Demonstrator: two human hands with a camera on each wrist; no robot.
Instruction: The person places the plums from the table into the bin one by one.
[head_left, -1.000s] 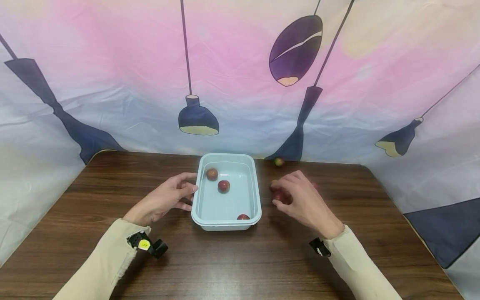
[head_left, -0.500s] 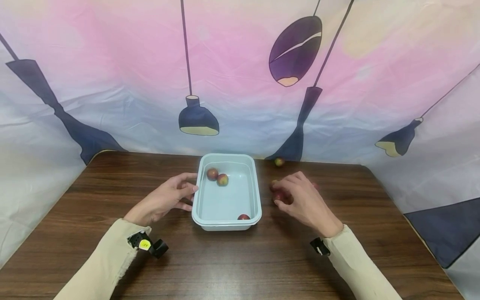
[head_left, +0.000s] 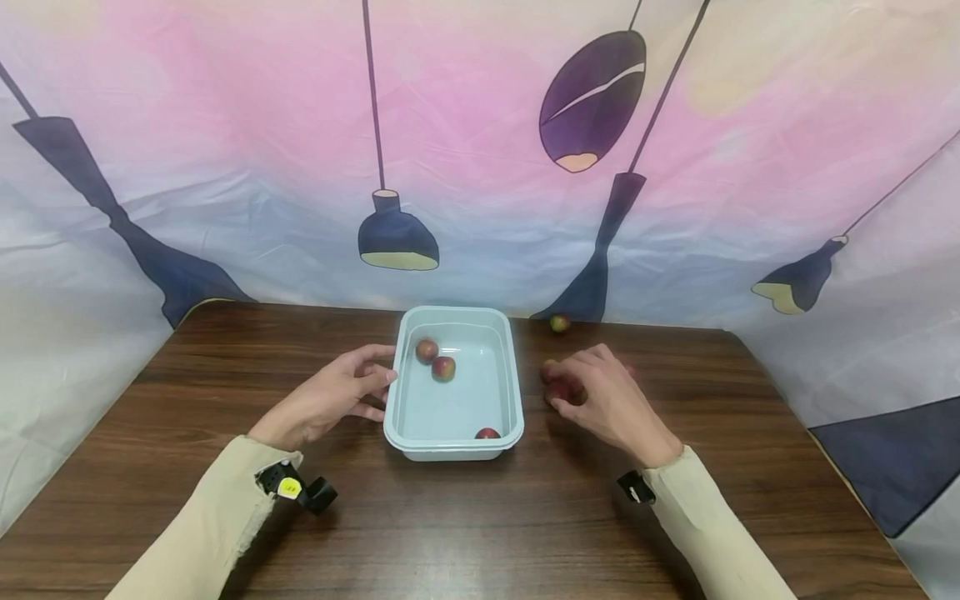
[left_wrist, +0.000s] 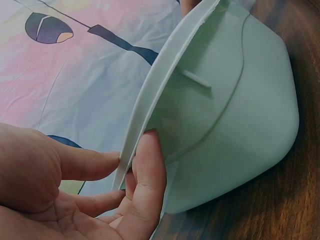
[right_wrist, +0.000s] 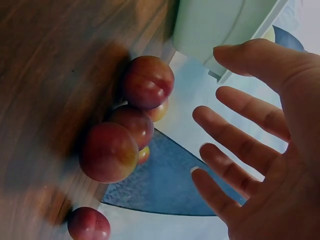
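Note:
A pale blue-green plastic tub point(head_left: 480, 400) sits on the table with three red plums inside: two near its back left, a plum point(head_left: 443, 369) beside a plum point(head_left: 427, 351), and a plum point(head_left: 487, 433) by the front wall. My left hand point(head_left: 341, 392) pinches the left rim between thumb and fingers, as the left wrist view shows. Over several plums to the right of the tub hovers my right hand point(head_left: 603, 404), fingers spread and holding nothing. In the right wrist view a plum point(right_wrist: 109, 152) and a plum point(right_wrist: 148, 82) lie apart from the fingertips.
A greenish-red plum point(head_left: 559, 323) lies at the back edge of the wooden table point(head_left: 450, 533). Another plum point(right_wrist: 89, 223) sits apart from the cluster. Behind the table hangs a printed cloth point(head_left: 480, 167) with lamp pictures.
In the tub, one plum has rolled about beside its back left neighbour, showing different sides. Both hands have stayed nearly in place.

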